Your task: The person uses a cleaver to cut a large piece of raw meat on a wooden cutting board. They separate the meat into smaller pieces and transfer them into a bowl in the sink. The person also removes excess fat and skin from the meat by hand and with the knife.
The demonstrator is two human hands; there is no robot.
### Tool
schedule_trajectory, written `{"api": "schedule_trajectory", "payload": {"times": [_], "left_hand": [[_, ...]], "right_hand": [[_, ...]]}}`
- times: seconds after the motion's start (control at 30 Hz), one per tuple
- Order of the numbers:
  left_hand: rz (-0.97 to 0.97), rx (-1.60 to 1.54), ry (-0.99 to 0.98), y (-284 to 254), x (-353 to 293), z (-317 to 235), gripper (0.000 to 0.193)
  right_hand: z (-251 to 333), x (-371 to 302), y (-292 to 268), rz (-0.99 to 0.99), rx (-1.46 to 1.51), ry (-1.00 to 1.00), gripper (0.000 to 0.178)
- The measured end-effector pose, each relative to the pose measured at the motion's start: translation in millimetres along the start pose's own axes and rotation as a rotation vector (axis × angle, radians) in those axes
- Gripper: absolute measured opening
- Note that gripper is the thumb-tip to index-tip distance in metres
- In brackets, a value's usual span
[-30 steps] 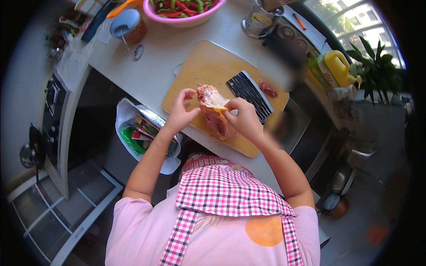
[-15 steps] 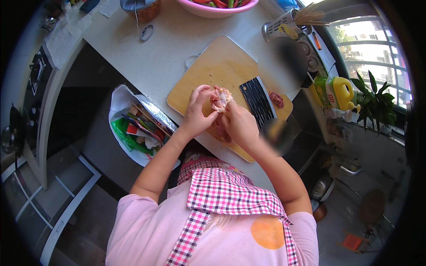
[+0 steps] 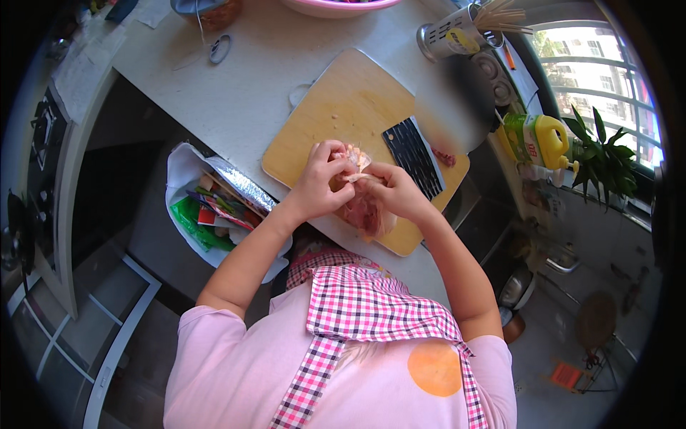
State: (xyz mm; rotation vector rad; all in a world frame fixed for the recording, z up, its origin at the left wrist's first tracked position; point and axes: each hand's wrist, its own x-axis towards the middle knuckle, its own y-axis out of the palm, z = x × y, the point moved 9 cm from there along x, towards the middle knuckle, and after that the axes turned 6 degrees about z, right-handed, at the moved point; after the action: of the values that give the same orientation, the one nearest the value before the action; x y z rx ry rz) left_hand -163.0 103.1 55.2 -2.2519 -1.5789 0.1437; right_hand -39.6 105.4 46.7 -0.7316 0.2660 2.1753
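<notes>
In the head view, both hands meet over a piece of raw meat (image 3: 366, 217) near the lower edge of a wooden cutting board (image 3: 321, 118) on the white table (image 3: 264, 57). The left hand (image 3: 319, 182) has its fingers curled around the upper end of the meat, so that only a pale, ragged bit shows past the knuckles. The right hand (image 3: 401, 193) has thumb and fingers closed on a light strip of skin stretched between the two hands; the fingertips themselves are partly covered, and how firmly they press cannot be told. The darker red lower part hangs visible below the hands; whether it touches the board is unclear. Right of the hands lies a black cleaver (image 3: 413, 154) with white streaks, its handle hard to make out. Just beyond it, a small red scrap (image 3: 446, 157) is partly lost beside a dark blurred patch, which also hides some of the table. A pink bowl (image 3: 336, 8) and a jar (image 3: 218, 13) are cut off by the top edge. In the white bin (image 3: 179, 171) below the table, the jumbled contents overlap too much to sort out.
</notes>
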Motion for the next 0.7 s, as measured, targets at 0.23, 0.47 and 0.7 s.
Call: {"api": "schedule_trajectory", "payload": {"times": [0.23,0.47,0.7], "left_hand": [[-0.026,-0.098,-0.039,-1.3,-4.6,8.8,0.02],[0.074,0.158,0.176,1.7,11.1,-35.4,0.022],[0.294,0.278,0.033,8.5,13.6,-30.2,0.02]], "right_hand": [[24.2,-3.1,4.9,-0.056,-0.525,-0.035,0.023],[44.8,-16.8,-4.7,-0.028,-0.443,-0.053,0.019],[45.9,-56.0,-51.7,-0.361,-0.543,-0.251,0.021]]}}
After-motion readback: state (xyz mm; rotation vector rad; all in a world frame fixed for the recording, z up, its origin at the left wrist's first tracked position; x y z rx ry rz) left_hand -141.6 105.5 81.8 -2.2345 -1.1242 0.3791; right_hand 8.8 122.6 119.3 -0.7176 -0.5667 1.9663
